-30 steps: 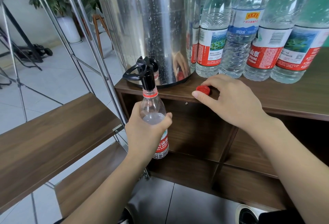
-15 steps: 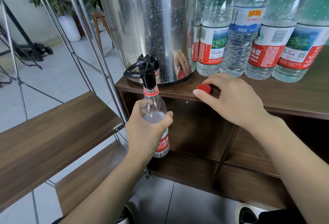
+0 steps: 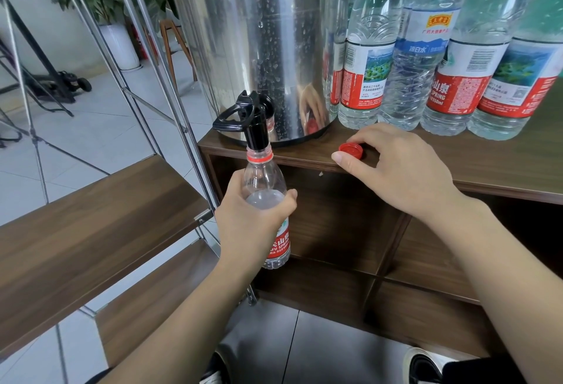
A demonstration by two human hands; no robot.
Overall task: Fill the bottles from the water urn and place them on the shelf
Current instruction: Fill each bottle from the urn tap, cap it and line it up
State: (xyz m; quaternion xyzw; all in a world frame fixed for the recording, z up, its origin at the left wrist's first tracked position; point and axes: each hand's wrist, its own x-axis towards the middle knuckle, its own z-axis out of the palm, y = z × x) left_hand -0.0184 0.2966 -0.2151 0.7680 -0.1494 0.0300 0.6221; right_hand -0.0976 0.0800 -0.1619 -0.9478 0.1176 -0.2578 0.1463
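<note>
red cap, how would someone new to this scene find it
Start at the big steel water urn on the brown cabinet top. Just right of its base, near the front edge, the right hand pinches the red cap. It is the only loose cap, not on a bottle.

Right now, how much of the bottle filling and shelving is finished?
Done: nothing is shelved yet; the wooden shelf holds no bottle. In hand: the left hand holds an uncapped bottle under the urn's black tap, water near its shoulder. The right hand touches the red cap. Left: capping, shelving, and possibly the other bottles.
</note>
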